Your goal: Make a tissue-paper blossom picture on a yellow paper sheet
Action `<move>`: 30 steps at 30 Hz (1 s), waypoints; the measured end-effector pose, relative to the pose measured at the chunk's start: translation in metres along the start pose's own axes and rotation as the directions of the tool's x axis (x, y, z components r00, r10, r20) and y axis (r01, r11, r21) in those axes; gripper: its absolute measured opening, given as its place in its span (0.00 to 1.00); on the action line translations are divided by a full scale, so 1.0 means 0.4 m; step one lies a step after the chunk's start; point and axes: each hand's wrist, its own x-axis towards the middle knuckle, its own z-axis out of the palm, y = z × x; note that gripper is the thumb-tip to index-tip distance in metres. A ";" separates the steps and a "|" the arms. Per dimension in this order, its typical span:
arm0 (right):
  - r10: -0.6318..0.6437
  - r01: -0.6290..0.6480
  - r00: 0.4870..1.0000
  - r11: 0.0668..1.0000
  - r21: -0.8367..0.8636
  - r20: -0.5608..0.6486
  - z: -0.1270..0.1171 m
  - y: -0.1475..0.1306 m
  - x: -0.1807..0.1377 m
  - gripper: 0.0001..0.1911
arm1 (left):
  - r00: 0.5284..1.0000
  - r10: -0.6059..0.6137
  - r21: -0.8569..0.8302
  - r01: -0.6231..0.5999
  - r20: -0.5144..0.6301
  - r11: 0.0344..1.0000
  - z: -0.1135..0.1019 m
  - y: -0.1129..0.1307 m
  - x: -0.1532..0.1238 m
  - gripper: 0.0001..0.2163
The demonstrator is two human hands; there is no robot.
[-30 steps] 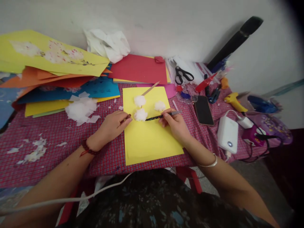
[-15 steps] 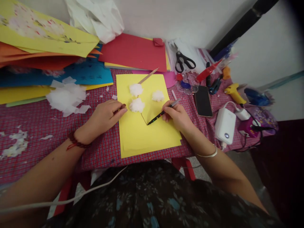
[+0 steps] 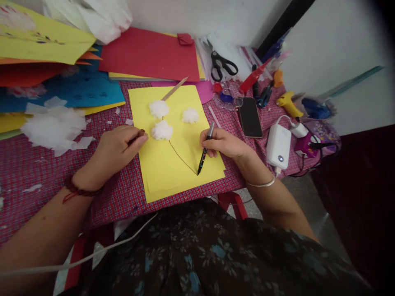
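My right hand grips a black marker pen with coloured dots and a grey end. Its tip touches the yellow paper at the lower end of a thin curved brown line. Three fluffy white paper puffs sit on the sheet: an upper left puff, a lower left puff and a right puff. The line runs down from the lower left one. At the paper's left edge, my left hand is closed, pinching a small dark brown piece, mostly hidden.
A pencil lies across the sheet's top edge. White tissue scraps are heaped at left, before stacked coloured paper. Rightward are scissors, a phone, a white power bank and a yellow glue gun.
The marker tip has moved down and right, lengthening the brown line into a curve. The pen now stands more upright. My view has shifted, so everything sits further left.
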 end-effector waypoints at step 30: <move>-0.020 0.118 0.918 0.968 0.223 -0.396 0.027 0.070 -0.124 0.14 | 0.999 -0.046 0.087 0.046 -0.003 0.995 0.003 0.007 -0.003 0.18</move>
